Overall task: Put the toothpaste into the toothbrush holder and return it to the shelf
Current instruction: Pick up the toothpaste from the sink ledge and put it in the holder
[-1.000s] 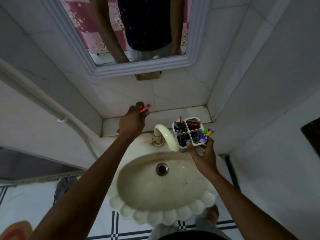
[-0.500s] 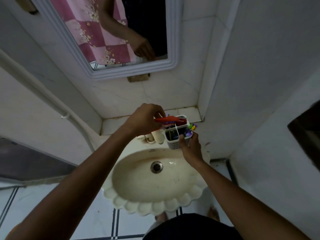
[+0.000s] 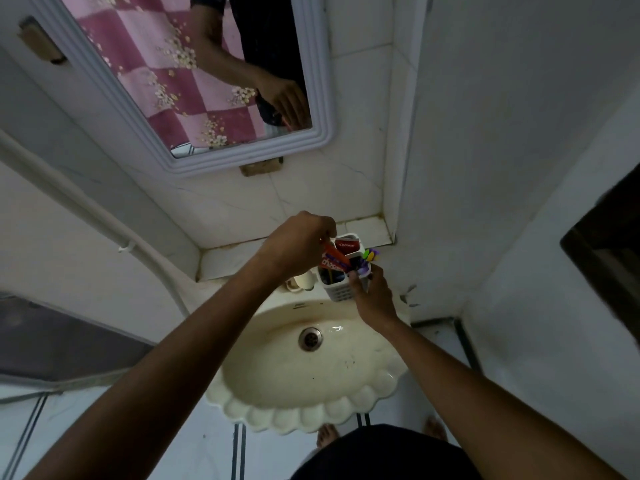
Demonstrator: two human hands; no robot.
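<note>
My left hand [image 3: 294,244] grips a red toothpaste tube [image 3: 333,260], tilted with its lower end inside a front compartment of the white toothbrush holder [image 3: 341,291]. My right hand [image 3: 372,296] holds the holder from its near right side, above the sink's back edge. Another red toothpaste tube [image 3: 347,247] stands in the holder's far compartment. Colourful toothbrush handles [image 3: 369,257] poke out on the right side. The tiled shelf [image 3: 228,259] runs along the wall behind the sink.
A cream scalloped sink [image 3: 311,386] with a drain [image 3: 310,338] lies below the hands. A faucet [image 3: 302,282] sits at its back, left of the holder. A framed mirror [image 3: 194,98] hangs above. A wall closes in on the right; a pipe [image 3: 104,216] runs on the left.
The toothpaste tube in my left hand has tipped from lying level over the holder to slanting down into a compartment. My right hand keeps holding the holder.
</note>
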